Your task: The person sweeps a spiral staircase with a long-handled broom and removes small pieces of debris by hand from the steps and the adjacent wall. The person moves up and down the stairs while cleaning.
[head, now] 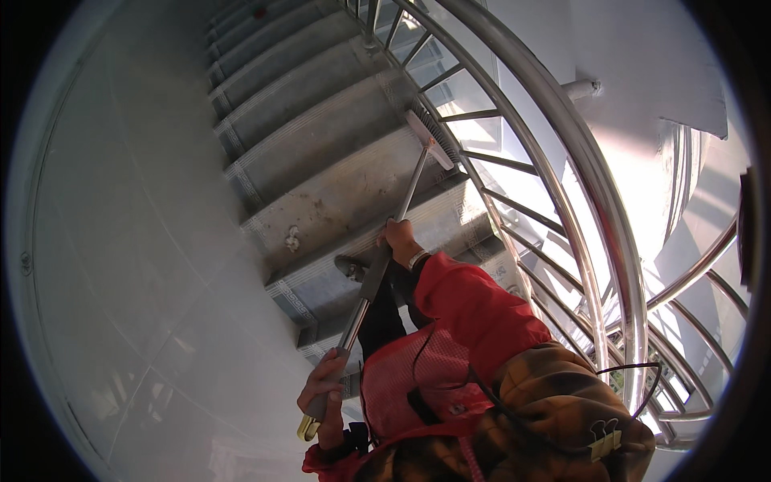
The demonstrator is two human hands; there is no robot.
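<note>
A long-handled broom (374, 276) slants across the view, with grey grip sleeves on its metal handle. My right hand (397, 236) is closed around the handle partway down. Nearer my body, my left hand (325, 385) grips the grey sleeve close to the gold-coloured end loop. The pale broom head (429, 141), with dark bristles, lies against the stair at its railing side. On the step (337, 193) below it are dark dirt marks and a crumpled whitish scrap (292, 239), apart from the broom.
Curved stairs with patterned edges run up and away. A smooth pale wall (138, 229) bounds them on the left. On the right stands a metal railing (557, 114) with bars. My shoe (352, 268) is on a lower step. A dark cable (653, 385) loops beside my sleeve.
</note>
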